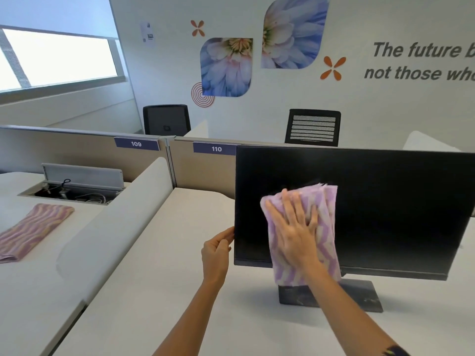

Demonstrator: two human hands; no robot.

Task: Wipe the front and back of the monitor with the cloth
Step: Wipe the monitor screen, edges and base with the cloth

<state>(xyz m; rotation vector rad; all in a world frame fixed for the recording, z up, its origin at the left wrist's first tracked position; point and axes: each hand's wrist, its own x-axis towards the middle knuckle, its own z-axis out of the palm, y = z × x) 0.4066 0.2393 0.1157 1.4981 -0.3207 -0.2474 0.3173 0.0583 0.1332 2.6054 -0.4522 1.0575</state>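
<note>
At three o'clock on the desk (pixel 159 291) stands the monitor (pixel 385 201); right hand (pixel 295 235), fingers straight and spread, presses the cloth (pixel 326 214) on the screen's nine o'clock half; left hand (pixel 217 250) pinches its edge; best to sweep in overlapping passes toward three o'clock, pressing lightly.

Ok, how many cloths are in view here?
2. One cloth is pressed against the monitor screen under the right hand; a second cloth lies on the neighbouring desk at far left. More could be hidden behind the monitor.
</note>
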